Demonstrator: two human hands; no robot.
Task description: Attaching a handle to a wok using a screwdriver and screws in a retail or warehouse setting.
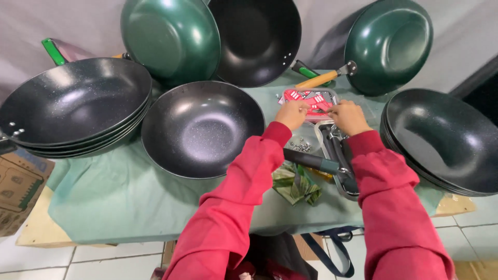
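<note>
You are at a cookware assembly bench: stacked woks [72, 103], loose screws [301, 146] and a tray of handles [337, 155] cover the cloth-draped table [119, 202].

Red-and-white flat packet [311, 101] under both hands, brown carton [18, 184] far left

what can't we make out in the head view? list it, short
- Red-and-white packet: the left hand and right hand cover its near edge, so the grip is unclear.
- Metal tray: the right sleeve hides part of it, and its dark contents are indistinct.
- Small screws: too small to count.
- Right wok stack: cut off by the frame edge.
</note>
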